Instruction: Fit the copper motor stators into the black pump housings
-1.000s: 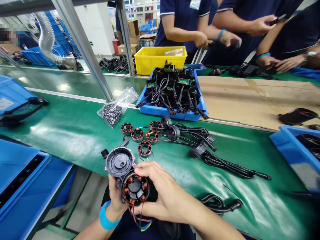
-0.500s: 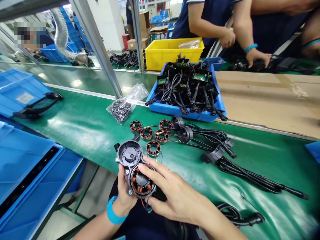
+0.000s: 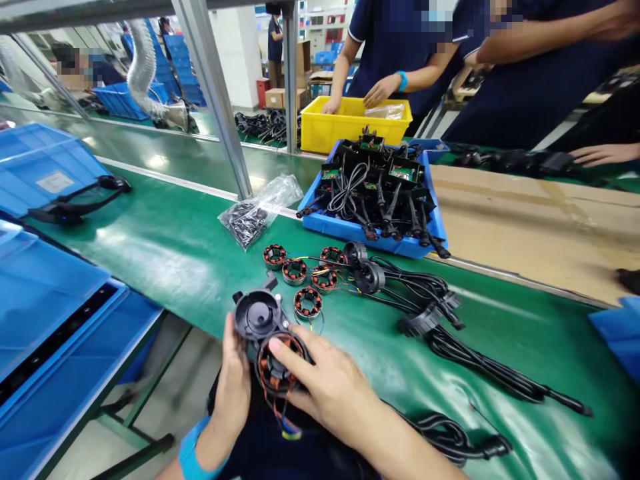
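A black two-cup housing [image 3: 259, 313] is held above my lap at the table's near edge. My left hand [image 3: 234, 380] supports its left side, palm and fingers against it. Over the lower cup, my right hand [image 3: 325, 380] grips the copper-wound stator [image 3: 275, 370] and the housing's right side, its index finger across the ring. Thin coloured wires hang below the stator. The upper cup has no winding in it. Just beyond lie several loose stators [image 3: 308, 303] on the green table, some wired to black round caps [image 3: 370, 277].
A blue tray [image 3: 370, 241] of black cabled parts stands behind, with a yellow bin [image 3: 350, 137] where a person's hands rest. A plastic bag [image 3: 247, 223], cable bundles [image 3: 490, 363] and left-side blue bins [image 3: 45, 167] surround the work area.
The housing has tilted and turned in my hands, and my left palm has flattened along its side. Behind, a person's hands are now at the yellow bin. The view has shifted.
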Action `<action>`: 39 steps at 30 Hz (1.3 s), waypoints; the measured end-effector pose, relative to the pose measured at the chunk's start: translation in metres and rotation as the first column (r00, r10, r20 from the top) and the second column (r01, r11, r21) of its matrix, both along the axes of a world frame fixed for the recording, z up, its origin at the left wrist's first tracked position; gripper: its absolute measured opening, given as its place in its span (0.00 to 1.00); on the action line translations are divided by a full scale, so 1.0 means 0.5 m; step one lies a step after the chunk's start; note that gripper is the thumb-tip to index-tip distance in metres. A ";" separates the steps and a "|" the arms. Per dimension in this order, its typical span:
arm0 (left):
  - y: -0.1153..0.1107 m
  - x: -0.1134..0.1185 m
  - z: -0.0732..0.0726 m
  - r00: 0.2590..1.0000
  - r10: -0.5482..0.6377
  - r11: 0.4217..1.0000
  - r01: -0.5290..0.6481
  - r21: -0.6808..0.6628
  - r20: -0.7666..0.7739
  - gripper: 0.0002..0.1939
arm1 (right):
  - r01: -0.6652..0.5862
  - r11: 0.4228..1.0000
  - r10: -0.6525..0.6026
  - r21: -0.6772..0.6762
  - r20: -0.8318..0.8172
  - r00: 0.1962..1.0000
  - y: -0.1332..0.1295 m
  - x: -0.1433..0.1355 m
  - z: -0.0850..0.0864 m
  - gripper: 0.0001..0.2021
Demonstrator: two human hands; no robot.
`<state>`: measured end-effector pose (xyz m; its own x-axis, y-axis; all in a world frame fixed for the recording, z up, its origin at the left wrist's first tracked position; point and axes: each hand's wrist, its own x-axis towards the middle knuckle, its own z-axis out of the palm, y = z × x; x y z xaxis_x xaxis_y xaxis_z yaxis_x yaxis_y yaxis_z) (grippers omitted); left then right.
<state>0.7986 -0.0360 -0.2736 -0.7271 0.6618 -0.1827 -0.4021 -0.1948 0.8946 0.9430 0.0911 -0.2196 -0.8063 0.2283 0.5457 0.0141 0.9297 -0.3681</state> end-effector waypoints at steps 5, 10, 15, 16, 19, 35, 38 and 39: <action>-0.054 0.002 -0.011 0.842 -0.069 0.997 0.076 -0.009 -0.536 0.69 | 0.104 0.995 -0.103 -0.004 0.114 0.988 0.006 -0.018 0.009 0.46; -0.051 0.018 -0.028 0.629 -0.144 0.987 0.031 -0.161 -0.764 0.59 | 0.089 0.995 -0.090 -0.033 -0.039 0.995 0.006 -0.018 -0.011 0.36; -0.014 0.015 -0.006 0.463 -0.048 0.987 -0.113 -0.113 -0.885 0.56 | 0.113 0.993 -0.114 0.015 0.154 0.981 0.001 -0.027 0.028 0.38; -0.006 0.013 0.004 0.446 -0.001 0.987 -0.143 -0.072 -0.895 0.53 | 0.085 0.996 -0.079 -0.019 0.208 0.975 0.006 -0.024 0.040 0.39; 0.016 0.005 0.030 0.368 0.061 0.977 -0.212 -0.020 -0.928 0.43 | 0.024 0.981 0.021 -0.195 0.223 0.975 0.046 -0.001 0.063 0.34; 0.025 -0.033 0.031 0.284 -0.009 0.982 -0.180 -0.063 -0.959 0.35 | 0.316 0.949 -0.313 -0.016 0.086 0.946 0.150 0.013 -0.033 0.16; 0.036 -0.038 0.023 0.322 0.037 0.990 -0.144 -0.010 -0.946 0.41 | 0.408 0.909 -0.376 0.087 -0.251 0.892 0.148 0.066 0.005 0.13; 0.041 -0.038 0.020 0.332 0.062 0.991 -0.136 0.017 -0.941 0.42 | 0.442 0.890 -0.383 0.110 -0.345 0.857 0.141 0.083 0.021 0.13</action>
